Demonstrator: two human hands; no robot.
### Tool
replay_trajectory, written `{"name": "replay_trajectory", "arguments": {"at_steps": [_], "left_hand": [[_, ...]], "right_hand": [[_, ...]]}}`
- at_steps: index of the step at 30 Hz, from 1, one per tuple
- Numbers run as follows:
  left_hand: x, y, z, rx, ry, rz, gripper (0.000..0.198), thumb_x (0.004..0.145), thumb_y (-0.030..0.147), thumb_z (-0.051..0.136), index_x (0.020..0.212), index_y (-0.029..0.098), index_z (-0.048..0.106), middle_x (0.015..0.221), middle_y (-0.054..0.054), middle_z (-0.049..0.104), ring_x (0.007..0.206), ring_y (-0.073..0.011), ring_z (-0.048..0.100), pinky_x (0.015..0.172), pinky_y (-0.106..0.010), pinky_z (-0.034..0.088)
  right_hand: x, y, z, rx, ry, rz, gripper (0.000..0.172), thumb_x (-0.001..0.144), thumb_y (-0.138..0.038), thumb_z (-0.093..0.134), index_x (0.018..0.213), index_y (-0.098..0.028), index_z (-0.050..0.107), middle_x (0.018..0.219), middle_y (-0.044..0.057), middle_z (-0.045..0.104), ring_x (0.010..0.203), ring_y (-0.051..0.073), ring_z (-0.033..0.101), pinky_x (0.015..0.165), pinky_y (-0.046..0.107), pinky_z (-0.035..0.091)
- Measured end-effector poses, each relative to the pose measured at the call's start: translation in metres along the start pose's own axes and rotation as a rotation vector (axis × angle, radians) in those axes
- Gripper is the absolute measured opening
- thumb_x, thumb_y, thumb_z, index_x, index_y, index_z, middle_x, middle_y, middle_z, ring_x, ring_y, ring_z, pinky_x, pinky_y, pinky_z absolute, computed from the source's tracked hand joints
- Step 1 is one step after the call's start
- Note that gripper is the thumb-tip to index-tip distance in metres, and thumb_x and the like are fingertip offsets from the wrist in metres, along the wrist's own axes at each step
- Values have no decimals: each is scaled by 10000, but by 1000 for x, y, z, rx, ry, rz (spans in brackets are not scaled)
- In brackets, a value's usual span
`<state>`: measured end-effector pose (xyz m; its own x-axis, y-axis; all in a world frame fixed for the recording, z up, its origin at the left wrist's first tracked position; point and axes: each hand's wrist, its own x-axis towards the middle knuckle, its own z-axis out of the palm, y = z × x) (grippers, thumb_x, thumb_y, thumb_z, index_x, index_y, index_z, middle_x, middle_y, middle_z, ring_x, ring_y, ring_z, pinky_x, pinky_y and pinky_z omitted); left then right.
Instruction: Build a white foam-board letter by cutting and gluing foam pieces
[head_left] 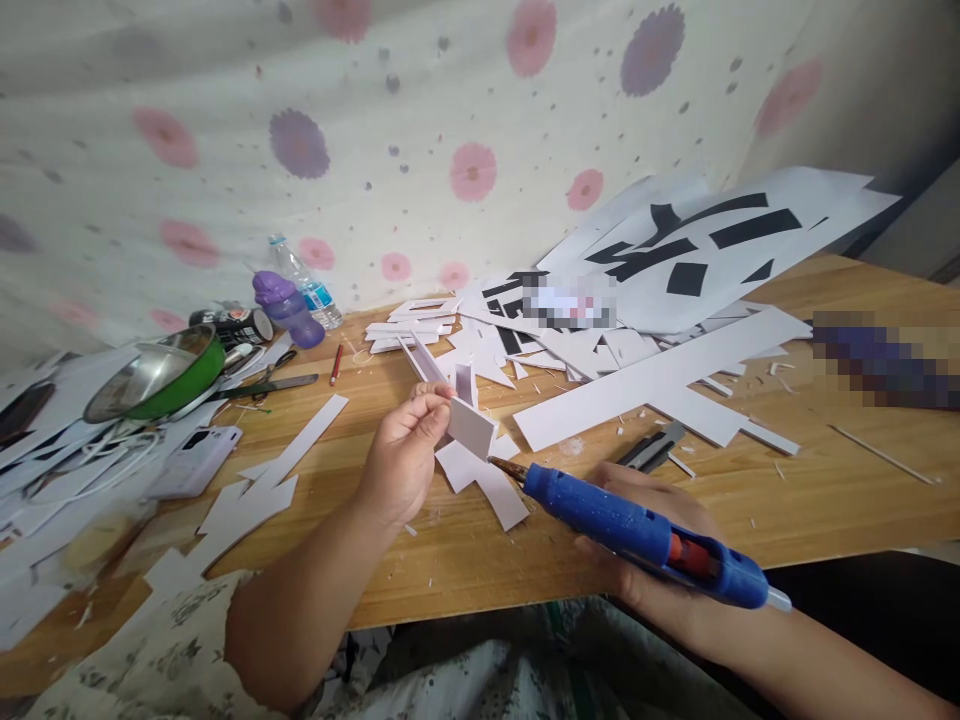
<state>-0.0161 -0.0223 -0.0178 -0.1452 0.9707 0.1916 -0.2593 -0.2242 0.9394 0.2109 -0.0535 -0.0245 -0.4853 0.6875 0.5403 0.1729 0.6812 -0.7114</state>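
My left hand (pixel 409 445) pinches a small white foam board piece (pixel 472 428) between thumb and fingers, its flat face turned toward me. In my right hand (pixel 637 560) is a blue hot glue gun (pixel 600 510), with a white glue stick poking out of its rear. The gun's nozzle points left and sits at or very near the piece's lower right corner; whether they touch I cannot tell. Just behind the held piece are narrow white folded or joined strips (pixel 424 360), partly hidden by my left hand. White board offcuts (pixel 502 495) lie beneath.
A long white board strip (pixel 600 390) and a utility knife (pixel 652 447) lie to the right. Patterned sheets (pixel 697 250) lean at the back. On the left are a green pan (pixel 180 372), a purple cup (pixel 289 305), a water bottle (pixel 307 285) and a phone (pixel 196 460).
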Motion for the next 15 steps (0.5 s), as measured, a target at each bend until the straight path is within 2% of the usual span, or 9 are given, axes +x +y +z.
{"name": "replay_trajectory", "arguments": {"at_steps": [9,12,15], "left_hand": [[1,2,-1,62,47,19,309,609,441,802,631,168,660,961,-57,545,1038,-220,469,906,-305,372],[2,3,0,94,48,27,313,610,434,793,613,160,642,962,-62,562,1000,-209,498,851,-292,405],[0,7,2,130,73,-10,344,576,459,796,654,162,641,934,-66,596,894,-201,533,722,-281,438]], "right_hand": [[-1,-1,-2,43,-124,62,152,715,-162,550,635,-215,433,572,-32,429,521,125,446,465,234,346],[-5,1,-5,20,-144,90,116,710,-162,572,664,-210,477,624,-17,456,552,133,467,493,246,382],[-8,1,-20,-13,-162,73,25,760,-197,571,750,-198,548,731,29,552,664,160,531,591,283,460]]}}
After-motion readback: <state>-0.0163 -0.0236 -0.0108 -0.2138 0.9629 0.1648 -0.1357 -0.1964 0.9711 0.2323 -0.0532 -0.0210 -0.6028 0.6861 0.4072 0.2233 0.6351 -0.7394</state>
